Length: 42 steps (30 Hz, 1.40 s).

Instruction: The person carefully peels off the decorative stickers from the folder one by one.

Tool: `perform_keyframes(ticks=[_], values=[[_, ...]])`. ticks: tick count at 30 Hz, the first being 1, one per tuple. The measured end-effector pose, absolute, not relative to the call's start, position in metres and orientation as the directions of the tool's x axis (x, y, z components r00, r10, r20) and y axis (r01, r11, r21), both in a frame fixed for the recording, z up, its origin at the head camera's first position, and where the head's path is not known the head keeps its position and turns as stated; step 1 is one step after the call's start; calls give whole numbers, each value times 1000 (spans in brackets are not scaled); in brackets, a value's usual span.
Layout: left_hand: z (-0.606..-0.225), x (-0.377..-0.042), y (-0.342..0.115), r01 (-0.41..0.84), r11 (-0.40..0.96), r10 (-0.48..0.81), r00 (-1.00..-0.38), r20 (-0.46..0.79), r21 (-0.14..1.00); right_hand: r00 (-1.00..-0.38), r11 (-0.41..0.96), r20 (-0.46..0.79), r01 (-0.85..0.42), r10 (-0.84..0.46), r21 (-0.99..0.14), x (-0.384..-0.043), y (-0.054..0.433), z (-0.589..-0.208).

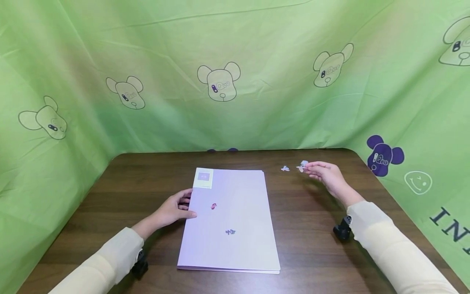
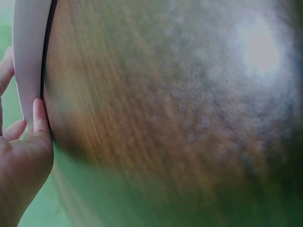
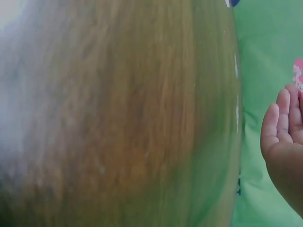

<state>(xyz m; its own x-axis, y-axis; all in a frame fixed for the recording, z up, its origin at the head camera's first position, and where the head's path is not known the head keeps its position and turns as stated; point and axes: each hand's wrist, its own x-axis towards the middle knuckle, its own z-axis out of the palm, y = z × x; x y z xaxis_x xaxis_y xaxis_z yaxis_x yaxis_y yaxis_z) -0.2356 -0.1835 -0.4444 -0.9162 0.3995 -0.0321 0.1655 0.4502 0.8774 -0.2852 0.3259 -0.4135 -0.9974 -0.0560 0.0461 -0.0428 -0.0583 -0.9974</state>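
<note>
A large pale paper pad (image 1: 246, 196) lies flat on the wooden table, its corner carrying a label (image 1: 202, 178). My left hand (image 1: 170, 210) holds the pad's left edge, thumb on top and fingers against the side. On the pad lie a small red cut-out (image 1: 213, 206) and a blue-grey cut-out (image 1: 230, 232). Over the table's far right part, my right hand (image 1: 327, 175) pinches a small patterned cut-out (image 1: 301, 168). In the right wrist view, a pink and white piece (image 3: 297, 75) shows beyond the fingers.
Another small pale cut-out (image 1: 285, 168) lies on the table (image 1: 304, 228) to the right of the pad. A green curtain (image 1: 165, 122) with printed bear heads hangs around the back and sides. Dark cameras (image 1: 343, 228) sit on both wrists.
</note>
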Motion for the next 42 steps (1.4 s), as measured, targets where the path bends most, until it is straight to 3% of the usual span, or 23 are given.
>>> perform_keyframes(ticks=[14, 29, 34, 42], values=[[-446, -236, -184, 154, 442, 392, -919, -36, 884, -997, 154, 62, -53, 54, -987, -289, 352, -424], [-442, -235, -182, 143, 472, 380, -924, -54, 870, -991, 263, -101, 122, 90, -957, -304, 371, -428], [-442, -236, -182, 148, 463, 385, -922, -48, 874, -989, 273, -119, 137, 82, -952, -309, 375, -431], [-440, -234, -181, 147, 454, 389, -920, -46, 879, -991, 409, -104, 128, 80, -904, -314, 374, -431]])
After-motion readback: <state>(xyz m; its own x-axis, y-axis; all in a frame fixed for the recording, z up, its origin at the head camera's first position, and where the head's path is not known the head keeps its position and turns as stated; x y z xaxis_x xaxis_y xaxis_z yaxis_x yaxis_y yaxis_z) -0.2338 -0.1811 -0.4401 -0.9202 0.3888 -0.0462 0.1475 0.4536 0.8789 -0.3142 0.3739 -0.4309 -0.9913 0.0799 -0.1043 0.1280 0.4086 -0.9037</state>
